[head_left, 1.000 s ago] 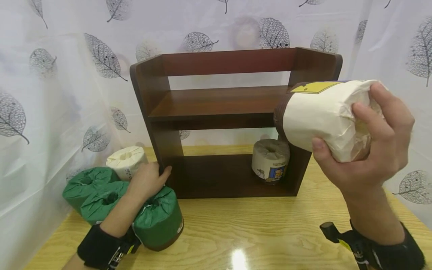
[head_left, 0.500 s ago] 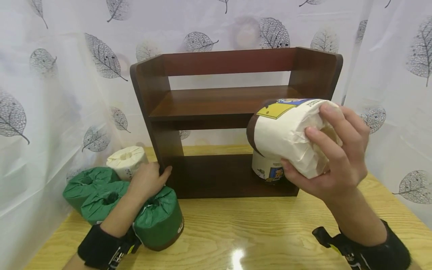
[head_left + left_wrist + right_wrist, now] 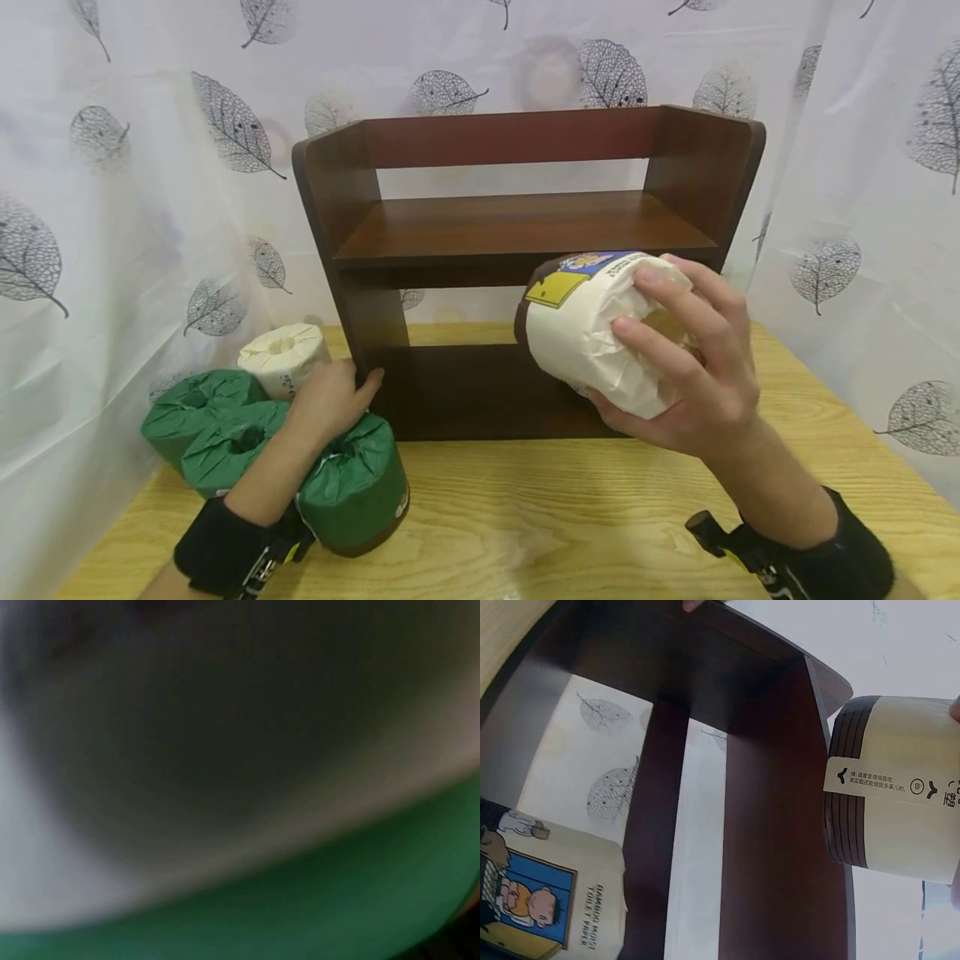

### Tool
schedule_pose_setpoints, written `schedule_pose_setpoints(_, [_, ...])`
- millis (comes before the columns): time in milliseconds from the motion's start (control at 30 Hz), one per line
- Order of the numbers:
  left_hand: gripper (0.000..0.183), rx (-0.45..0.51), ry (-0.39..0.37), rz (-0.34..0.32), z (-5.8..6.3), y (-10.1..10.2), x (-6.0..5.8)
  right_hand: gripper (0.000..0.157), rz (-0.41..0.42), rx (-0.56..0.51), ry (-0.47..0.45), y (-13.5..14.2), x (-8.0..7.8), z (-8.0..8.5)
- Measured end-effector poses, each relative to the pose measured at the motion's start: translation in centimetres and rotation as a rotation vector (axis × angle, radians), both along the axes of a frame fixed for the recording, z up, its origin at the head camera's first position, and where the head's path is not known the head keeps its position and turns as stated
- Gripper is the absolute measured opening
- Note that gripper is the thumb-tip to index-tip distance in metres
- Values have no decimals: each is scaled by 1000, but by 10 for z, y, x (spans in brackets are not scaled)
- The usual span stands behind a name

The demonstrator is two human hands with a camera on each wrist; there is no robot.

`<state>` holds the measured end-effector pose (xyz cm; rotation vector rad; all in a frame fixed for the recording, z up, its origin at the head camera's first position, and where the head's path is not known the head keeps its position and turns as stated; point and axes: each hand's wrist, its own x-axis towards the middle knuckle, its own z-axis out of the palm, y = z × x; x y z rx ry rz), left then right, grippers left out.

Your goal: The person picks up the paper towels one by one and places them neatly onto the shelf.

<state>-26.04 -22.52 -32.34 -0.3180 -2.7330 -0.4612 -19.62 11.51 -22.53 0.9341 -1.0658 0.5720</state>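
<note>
My right hand (image 3: 697,367) grips a cream-wrapped toilet roll (image 3: 577,333) by its crumpled end. The roll is tilted sideways in front of the dark wooden shelf (image 3: 480,392), its brown-banded end pointing left. In the right wrist view this roll (image 3: 907,787) shows at the right, with only bits of fingers. My left hand (image 3: 326,404) holds the front edge of the shelf's left side panel, thumb on the inner side; its other fingers are hidden. On the lower board stands another cream toilet roll (image 3: 570,900), mostly hidden in the head view behind the held one.
Several green-wrapped rolls (image 3: 352,483) and a cream roll (image 3: 281,354) stand left of the shelf, around my left forearm. The shelf's middle board (image 3: 525,221) bears nothing. A leaf-print curtain (image 3: 510,50) hangs behind the wooden table (image 3: 480,517). The left wrist view is mostly dark blur.
My right hand has carried the toilet roll left and down, from the shelf's right side to in front of its lower opening, covering the standing roll. The left hand keeps its place.
</note>
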Motion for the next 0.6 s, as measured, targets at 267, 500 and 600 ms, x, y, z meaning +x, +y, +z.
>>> schedule_pose_setpoints(267, [43,14,0,-20,-1,-1,-1,32,-29,153,-39,-3,-3,-9])
schedule_pose_setpoints(500, [43,19,-3,-40,-1,-3,-2,39,-74,319,-123,0,-14,-23])
schedule_pose_setpoints(600, [39,42,-31,-66,-1,-3,-1,43,-89,385,-175,1,-23,-33])
